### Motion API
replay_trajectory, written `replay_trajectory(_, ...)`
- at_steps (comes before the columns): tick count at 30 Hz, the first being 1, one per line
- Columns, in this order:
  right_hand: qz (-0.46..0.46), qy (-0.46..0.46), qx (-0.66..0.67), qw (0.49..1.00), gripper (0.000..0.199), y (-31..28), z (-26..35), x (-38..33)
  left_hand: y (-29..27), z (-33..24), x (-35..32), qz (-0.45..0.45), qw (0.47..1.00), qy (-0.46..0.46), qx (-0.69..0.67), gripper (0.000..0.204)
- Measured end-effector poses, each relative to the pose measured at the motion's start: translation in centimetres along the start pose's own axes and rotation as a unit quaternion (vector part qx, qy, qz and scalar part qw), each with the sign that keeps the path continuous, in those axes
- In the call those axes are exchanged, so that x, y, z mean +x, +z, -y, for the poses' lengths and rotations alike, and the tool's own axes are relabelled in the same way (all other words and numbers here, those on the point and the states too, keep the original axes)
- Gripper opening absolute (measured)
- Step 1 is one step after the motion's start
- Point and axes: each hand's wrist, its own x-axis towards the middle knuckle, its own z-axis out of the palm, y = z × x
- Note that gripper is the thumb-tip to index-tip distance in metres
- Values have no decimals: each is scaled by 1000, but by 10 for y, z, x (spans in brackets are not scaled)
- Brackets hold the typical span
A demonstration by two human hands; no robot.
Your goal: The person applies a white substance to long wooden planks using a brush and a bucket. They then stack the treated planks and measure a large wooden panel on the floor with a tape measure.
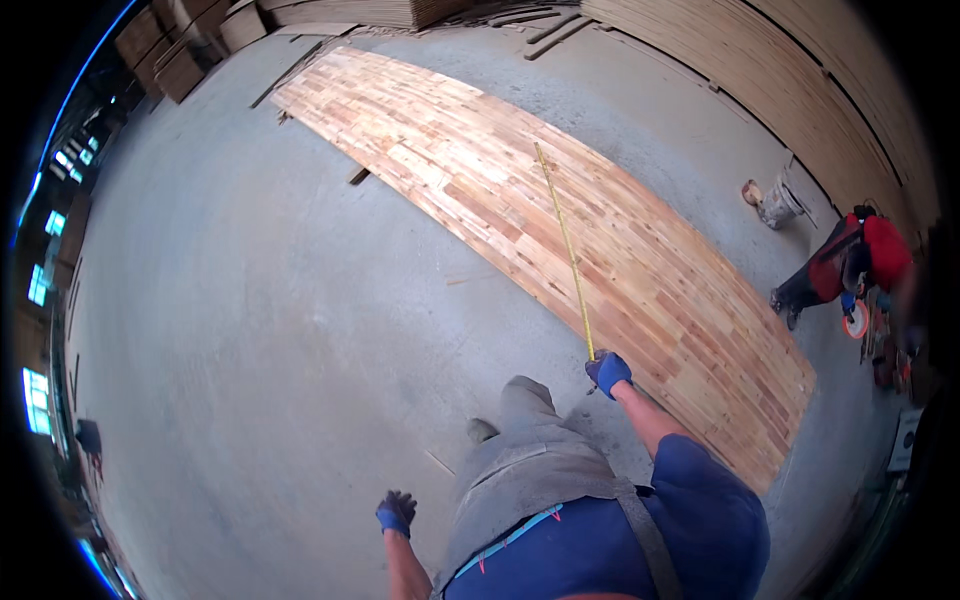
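Note:
In a blue work glove, my right hand [608, 372] is closed at the near long edge of a large wooden panel [480, 190] made of many joined strips. It grips a tape measure, whose case is mostly hidden by the glove. The yellow tape blade [570, 250] runs from that hand across the panel's top toward its far side. My left hand [397, 511], gloved in blue and dark grey, hangs low over the floor at the left, away from the panel. Its fingers look loosely bent and apart, with nothing seen in them.
Tall stacks of boards [760, 70] stand at the back right. A bucket [778, 207] sits beyond the panel. At the right, a person in red and black [850, 255] bends near an orange-rimmed round object [856, 320]. A wood block [359, 176] shows under the panel's edge.

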Motion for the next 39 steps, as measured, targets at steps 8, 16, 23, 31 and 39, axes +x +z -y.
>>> replay_trajectory(8, -34, 110, 66, 991, 27, 73, 160, 220, 386, -502, 38, 194, 880, 341, 270, 38)
replay_trajectory(16, 41, 202, 173, 963, 35, 89, 320, 453, 532, -643, 194, 119, 632, 423, 638, 36)
replay_trajectory(23, 1, 295, 189, 937, 33, 149, 407, 620, 691, -768, 353, 218, 367, 430, 796, 49)
replay_trajectory(31, -70, 363, 205, 906, 32, 256, 456, 776, 795, -853, 508, 339, 155, 380, 846, 57)
replay_trajectory(39, -97, 385, 215, 892, 30, 318, 466, 840, 835, -896, 522, 369, 168, 361, 840, 51)
